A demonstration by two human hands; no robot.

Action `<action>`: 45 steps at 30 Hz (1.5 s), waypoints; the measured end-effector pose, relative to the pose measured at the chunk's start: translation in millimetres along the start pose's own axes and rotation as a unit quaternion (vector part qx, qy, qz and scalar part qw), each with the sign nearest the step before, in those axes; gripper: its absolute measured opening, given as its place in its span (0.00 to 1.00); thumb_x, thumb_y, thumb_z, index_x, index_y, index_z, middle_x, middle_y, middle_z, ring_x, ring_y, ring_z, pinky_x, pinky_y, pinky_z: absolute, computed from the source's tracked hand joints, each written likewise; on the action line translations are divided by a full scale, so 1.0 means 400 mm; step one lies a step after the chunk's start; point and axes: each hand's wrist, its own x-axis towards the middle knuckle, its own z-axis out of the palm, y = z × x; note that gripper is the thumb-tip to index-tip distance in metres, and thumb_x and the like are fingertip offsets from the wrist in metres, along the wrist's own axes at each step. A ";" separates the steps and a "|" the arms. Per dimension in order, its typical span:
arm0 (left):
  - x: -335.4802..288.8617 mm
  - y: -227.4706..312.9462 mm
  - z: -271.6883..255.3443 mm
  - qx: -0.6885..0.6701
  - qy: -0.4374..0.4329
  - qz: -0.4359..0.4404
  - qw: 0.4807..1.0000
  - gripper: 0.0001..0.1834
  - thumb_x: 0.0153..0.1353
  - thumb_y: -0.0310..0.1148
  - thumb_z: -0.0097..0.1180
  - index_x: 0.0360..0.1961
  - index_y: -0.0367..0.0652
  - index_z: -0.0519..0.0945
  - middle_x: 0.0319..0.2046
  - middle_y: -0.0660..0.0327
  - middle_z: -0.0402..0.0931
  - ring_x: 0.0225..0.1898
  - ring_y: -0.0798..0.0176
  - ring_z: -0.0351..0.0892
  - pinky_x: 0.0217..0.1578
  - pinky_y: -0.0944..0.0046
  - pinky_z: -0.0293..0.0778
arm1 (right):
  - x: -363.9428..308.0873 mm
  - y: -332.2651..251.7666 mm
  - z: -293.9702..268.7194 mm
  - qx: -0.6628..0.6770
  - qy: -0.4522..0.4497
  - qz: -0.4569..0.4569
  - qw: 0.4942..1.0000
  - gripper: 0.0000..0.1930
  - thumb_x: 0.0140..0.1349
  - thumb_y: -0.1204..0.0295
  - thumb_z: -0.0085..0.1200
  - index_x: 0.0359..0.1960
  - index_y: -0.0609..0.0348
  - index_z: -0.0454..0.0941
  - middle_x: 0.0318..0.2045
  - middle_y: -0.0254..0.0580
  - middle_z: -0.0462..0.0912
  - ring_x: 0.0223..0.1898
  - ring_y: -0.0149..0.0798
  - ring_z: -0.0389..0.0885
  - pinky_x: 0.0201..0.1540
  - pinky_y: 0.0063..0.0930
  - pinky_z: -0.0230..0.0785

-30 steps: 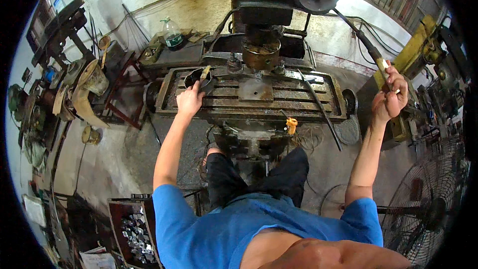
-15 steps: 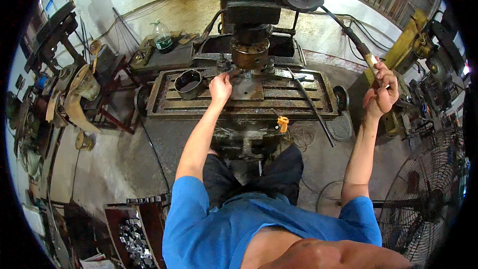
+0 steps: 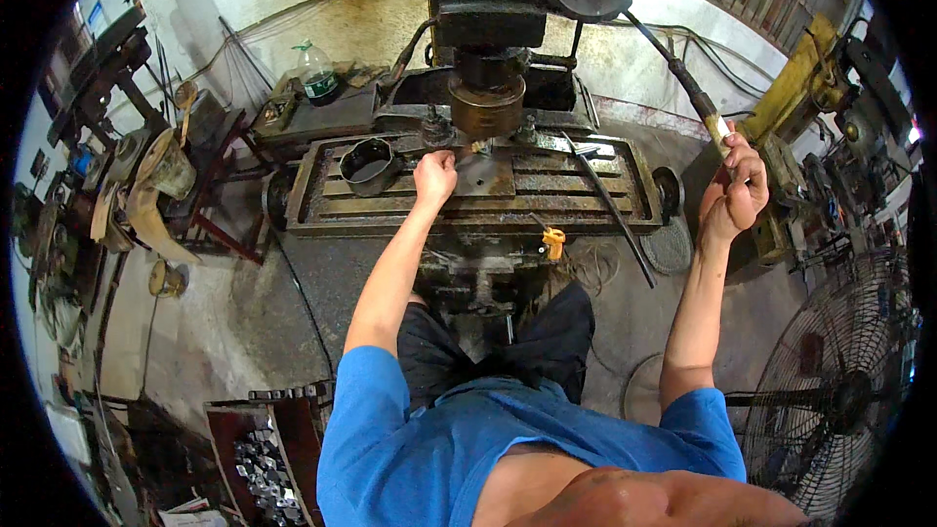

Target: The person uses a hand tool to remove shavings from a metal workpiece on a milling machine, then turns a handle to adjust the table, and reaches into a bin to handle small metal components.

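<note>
Dark lever, slanting down rightward, pale near lower end

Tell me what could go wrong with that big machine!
The left hand looks close to the round metal head; if that spins, the hand might get hurt. I can't tell whether it is spinning. The right hand is on a long lever, and if it slipped, the lever might move suddenly. The dark rod pokes past the machine table's front edge, so someone could bump it.
</note>
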 end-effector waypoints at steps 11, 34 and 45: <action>-0.039 -0.049 -0.111 -0.082 -0.070 0.003 0.994 0.11 0.54 0.30 0.49 0.35 0.35 0.78 0.25 0.47 0.77 0.29 0.53 0.78 0.32 0.60 0.70 | -0.041 0.014 -0.005 0.024 -0.006 0.000 1.000 0.03 0.36 0.79 0.40 0.15 0.60 0.60 0.24 0.43 0.68 0.40 0.44 0.69 0.60 0.51 0.45; -0.117 -0.147 -0.455 0.337 0.015 0.053 0.940 0.25 0.50 0.46 0.54 0.49 0.49 0.72 0.28 0.51 0.77 0.31 0.48 0.77 0.31 0.53 0.72 | -0.046 0.046 -0.041 -0.043 -0.025 0.018 0.999 0.05 0.38 0.76 0.45 0.16 0.61 0.61 0.27 0.45 0.71 0.46 0.50 0.69 0.55 0.45 0.51; -0.791 -0.359 -1.119 0.407 0.060 -0.326 0.851 0.24 0.45 0.47 0.59 0.42 0.46 0.77 0.32 0.53 0.78 0.36 0.51 0.77 0.38 0.56 0.71 | 0.046 0.105 -0.231 -0.061 -0.169 -0.083 0.980 0.13 0.59 0.70 0.39 0.40 0.68 0.69 0.46 0.55 0.72 0.52 0.53 0.67 0.53 0.45 0.60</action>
